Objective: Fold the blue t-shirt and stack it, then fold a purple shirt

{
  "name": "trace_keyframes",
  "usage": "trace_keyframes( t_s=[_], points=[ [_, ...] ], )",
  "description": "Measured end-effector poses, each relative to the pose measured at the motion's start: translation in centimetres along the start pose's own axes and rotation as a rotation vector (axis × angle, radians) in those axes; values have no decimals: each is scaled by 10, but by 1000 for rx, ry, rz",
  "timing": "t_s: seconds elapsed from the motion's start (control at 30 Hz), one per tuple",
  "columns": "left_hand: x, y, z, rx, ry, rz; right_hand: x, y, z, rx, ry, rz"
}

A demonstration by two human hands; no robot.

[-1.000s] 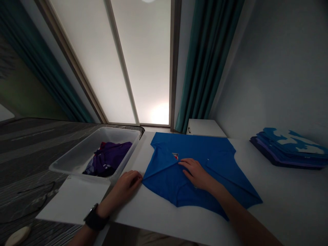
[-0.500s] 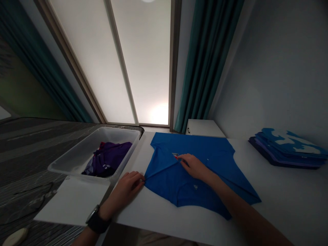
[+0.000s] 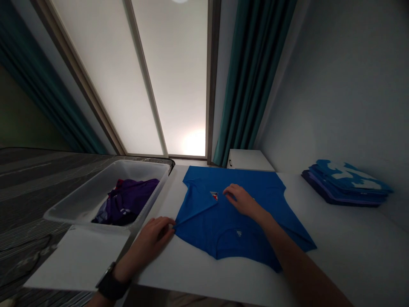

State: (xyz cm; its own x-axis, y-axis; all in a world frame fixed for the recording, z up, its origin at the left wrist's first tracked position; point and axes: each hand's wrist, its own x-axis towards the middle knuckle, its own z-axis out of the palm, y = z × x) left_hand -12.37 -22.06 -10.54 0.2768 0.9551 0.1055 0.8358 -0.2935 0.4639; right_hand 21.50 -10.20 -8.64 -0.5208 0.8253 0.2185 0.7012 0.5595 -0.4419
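A blue T-shirt (image 3: 201,221) lies spread on the white table (image 3: 179,273), its neckline toward me and its left side folded inward along a diagonal edge. My left hand (image 3: 156,234) is pinching the sleeve corner at the shirt's left edge; a dark watch (image 3: 113,283) is on that wrist. Over the middle of the shirt is my right hand (image 3: 243,201), fingers bent and slightly apart, holding nothing. Just left of its fingertips shows a small red and white badge (image 3: 214,196) on the cloth. The right forearm covers part of the shirt's right half.
A translucent plastic bin (image 3: 79,204) with purple and dark clothes (image 3: 134,196) stands to the left. On the right lies a stack of folded clothes (image 3: 347,183) by the wall. A white cabinet (image 3: 251,158) stands behind the table.
My right hand has let go of the cloth near the badge and moved slightly right of it, uncovering the badge. My left hand stays at the sleeve corner. The view has shifted slightly.
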Motion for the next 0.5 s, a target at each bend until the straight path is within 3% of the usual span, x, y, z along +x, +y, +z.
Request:
trace_keyframes(
  t_s=[0.13,0.23,0.37,0.5],
  points=[
    [-1,-3,1,0,14,2,-16,39,-39,144,186,227],
    [1,-5,2,-2,22,40,-27,60,-54,177,256,326],
    [3,-5,2,1,20,65,-28,58,-46,156,201,351],
    [3,-5,2,0,8,74,-19,24,-21,64,45,245]
  ],
)
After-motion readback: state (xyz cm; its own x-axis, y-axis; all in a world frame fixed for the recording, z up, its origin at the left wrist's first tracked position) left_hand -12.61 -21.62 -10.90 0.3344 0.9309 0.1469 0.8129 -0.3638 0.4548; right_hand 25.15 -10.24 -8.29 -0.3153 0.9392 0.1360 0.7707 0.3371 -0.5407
